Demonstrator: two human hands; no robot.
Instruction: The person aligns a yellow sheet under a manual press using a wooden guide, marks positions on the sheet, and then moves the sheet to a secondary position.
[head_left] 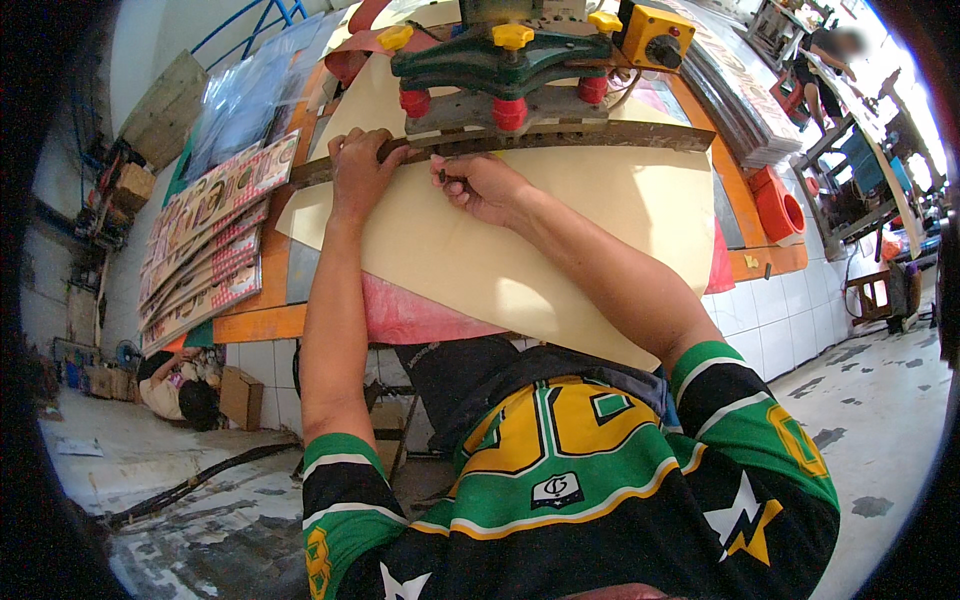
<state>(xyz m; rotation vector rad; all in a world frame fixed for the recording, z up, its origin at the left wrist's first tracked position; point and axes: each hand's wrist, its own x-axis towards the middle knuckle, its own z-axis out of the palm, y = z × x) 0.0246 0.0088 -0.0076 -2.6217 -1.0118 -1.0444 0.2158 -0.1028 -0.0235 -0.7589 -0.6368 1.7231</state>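
Note:
A long, narrow metal bar (640, 138) stands on edge across a large cream sheet (560, 225). My left hand (362, 172) grips the bar toward its left end, fingers curled over the top and thumb along the front. Just right of it, my right hand (482, 188) is closed in a pinch on a small dark piece (443, 176), too small to name. That hand is close to the bar's front, above the sheet. Directly behind the bar is a dark green machine head (505, 68) with yellow knobs (513, 37) and red feet (509, 113).
Printed boards (210, 225) are stacked at the left of the orange-edged table (265, 325). A yellow control box (655, 37) is beside the machine. A red hollow part (777, 205) sits at the right edge. One person crouches at lower left; another is at far upper right.

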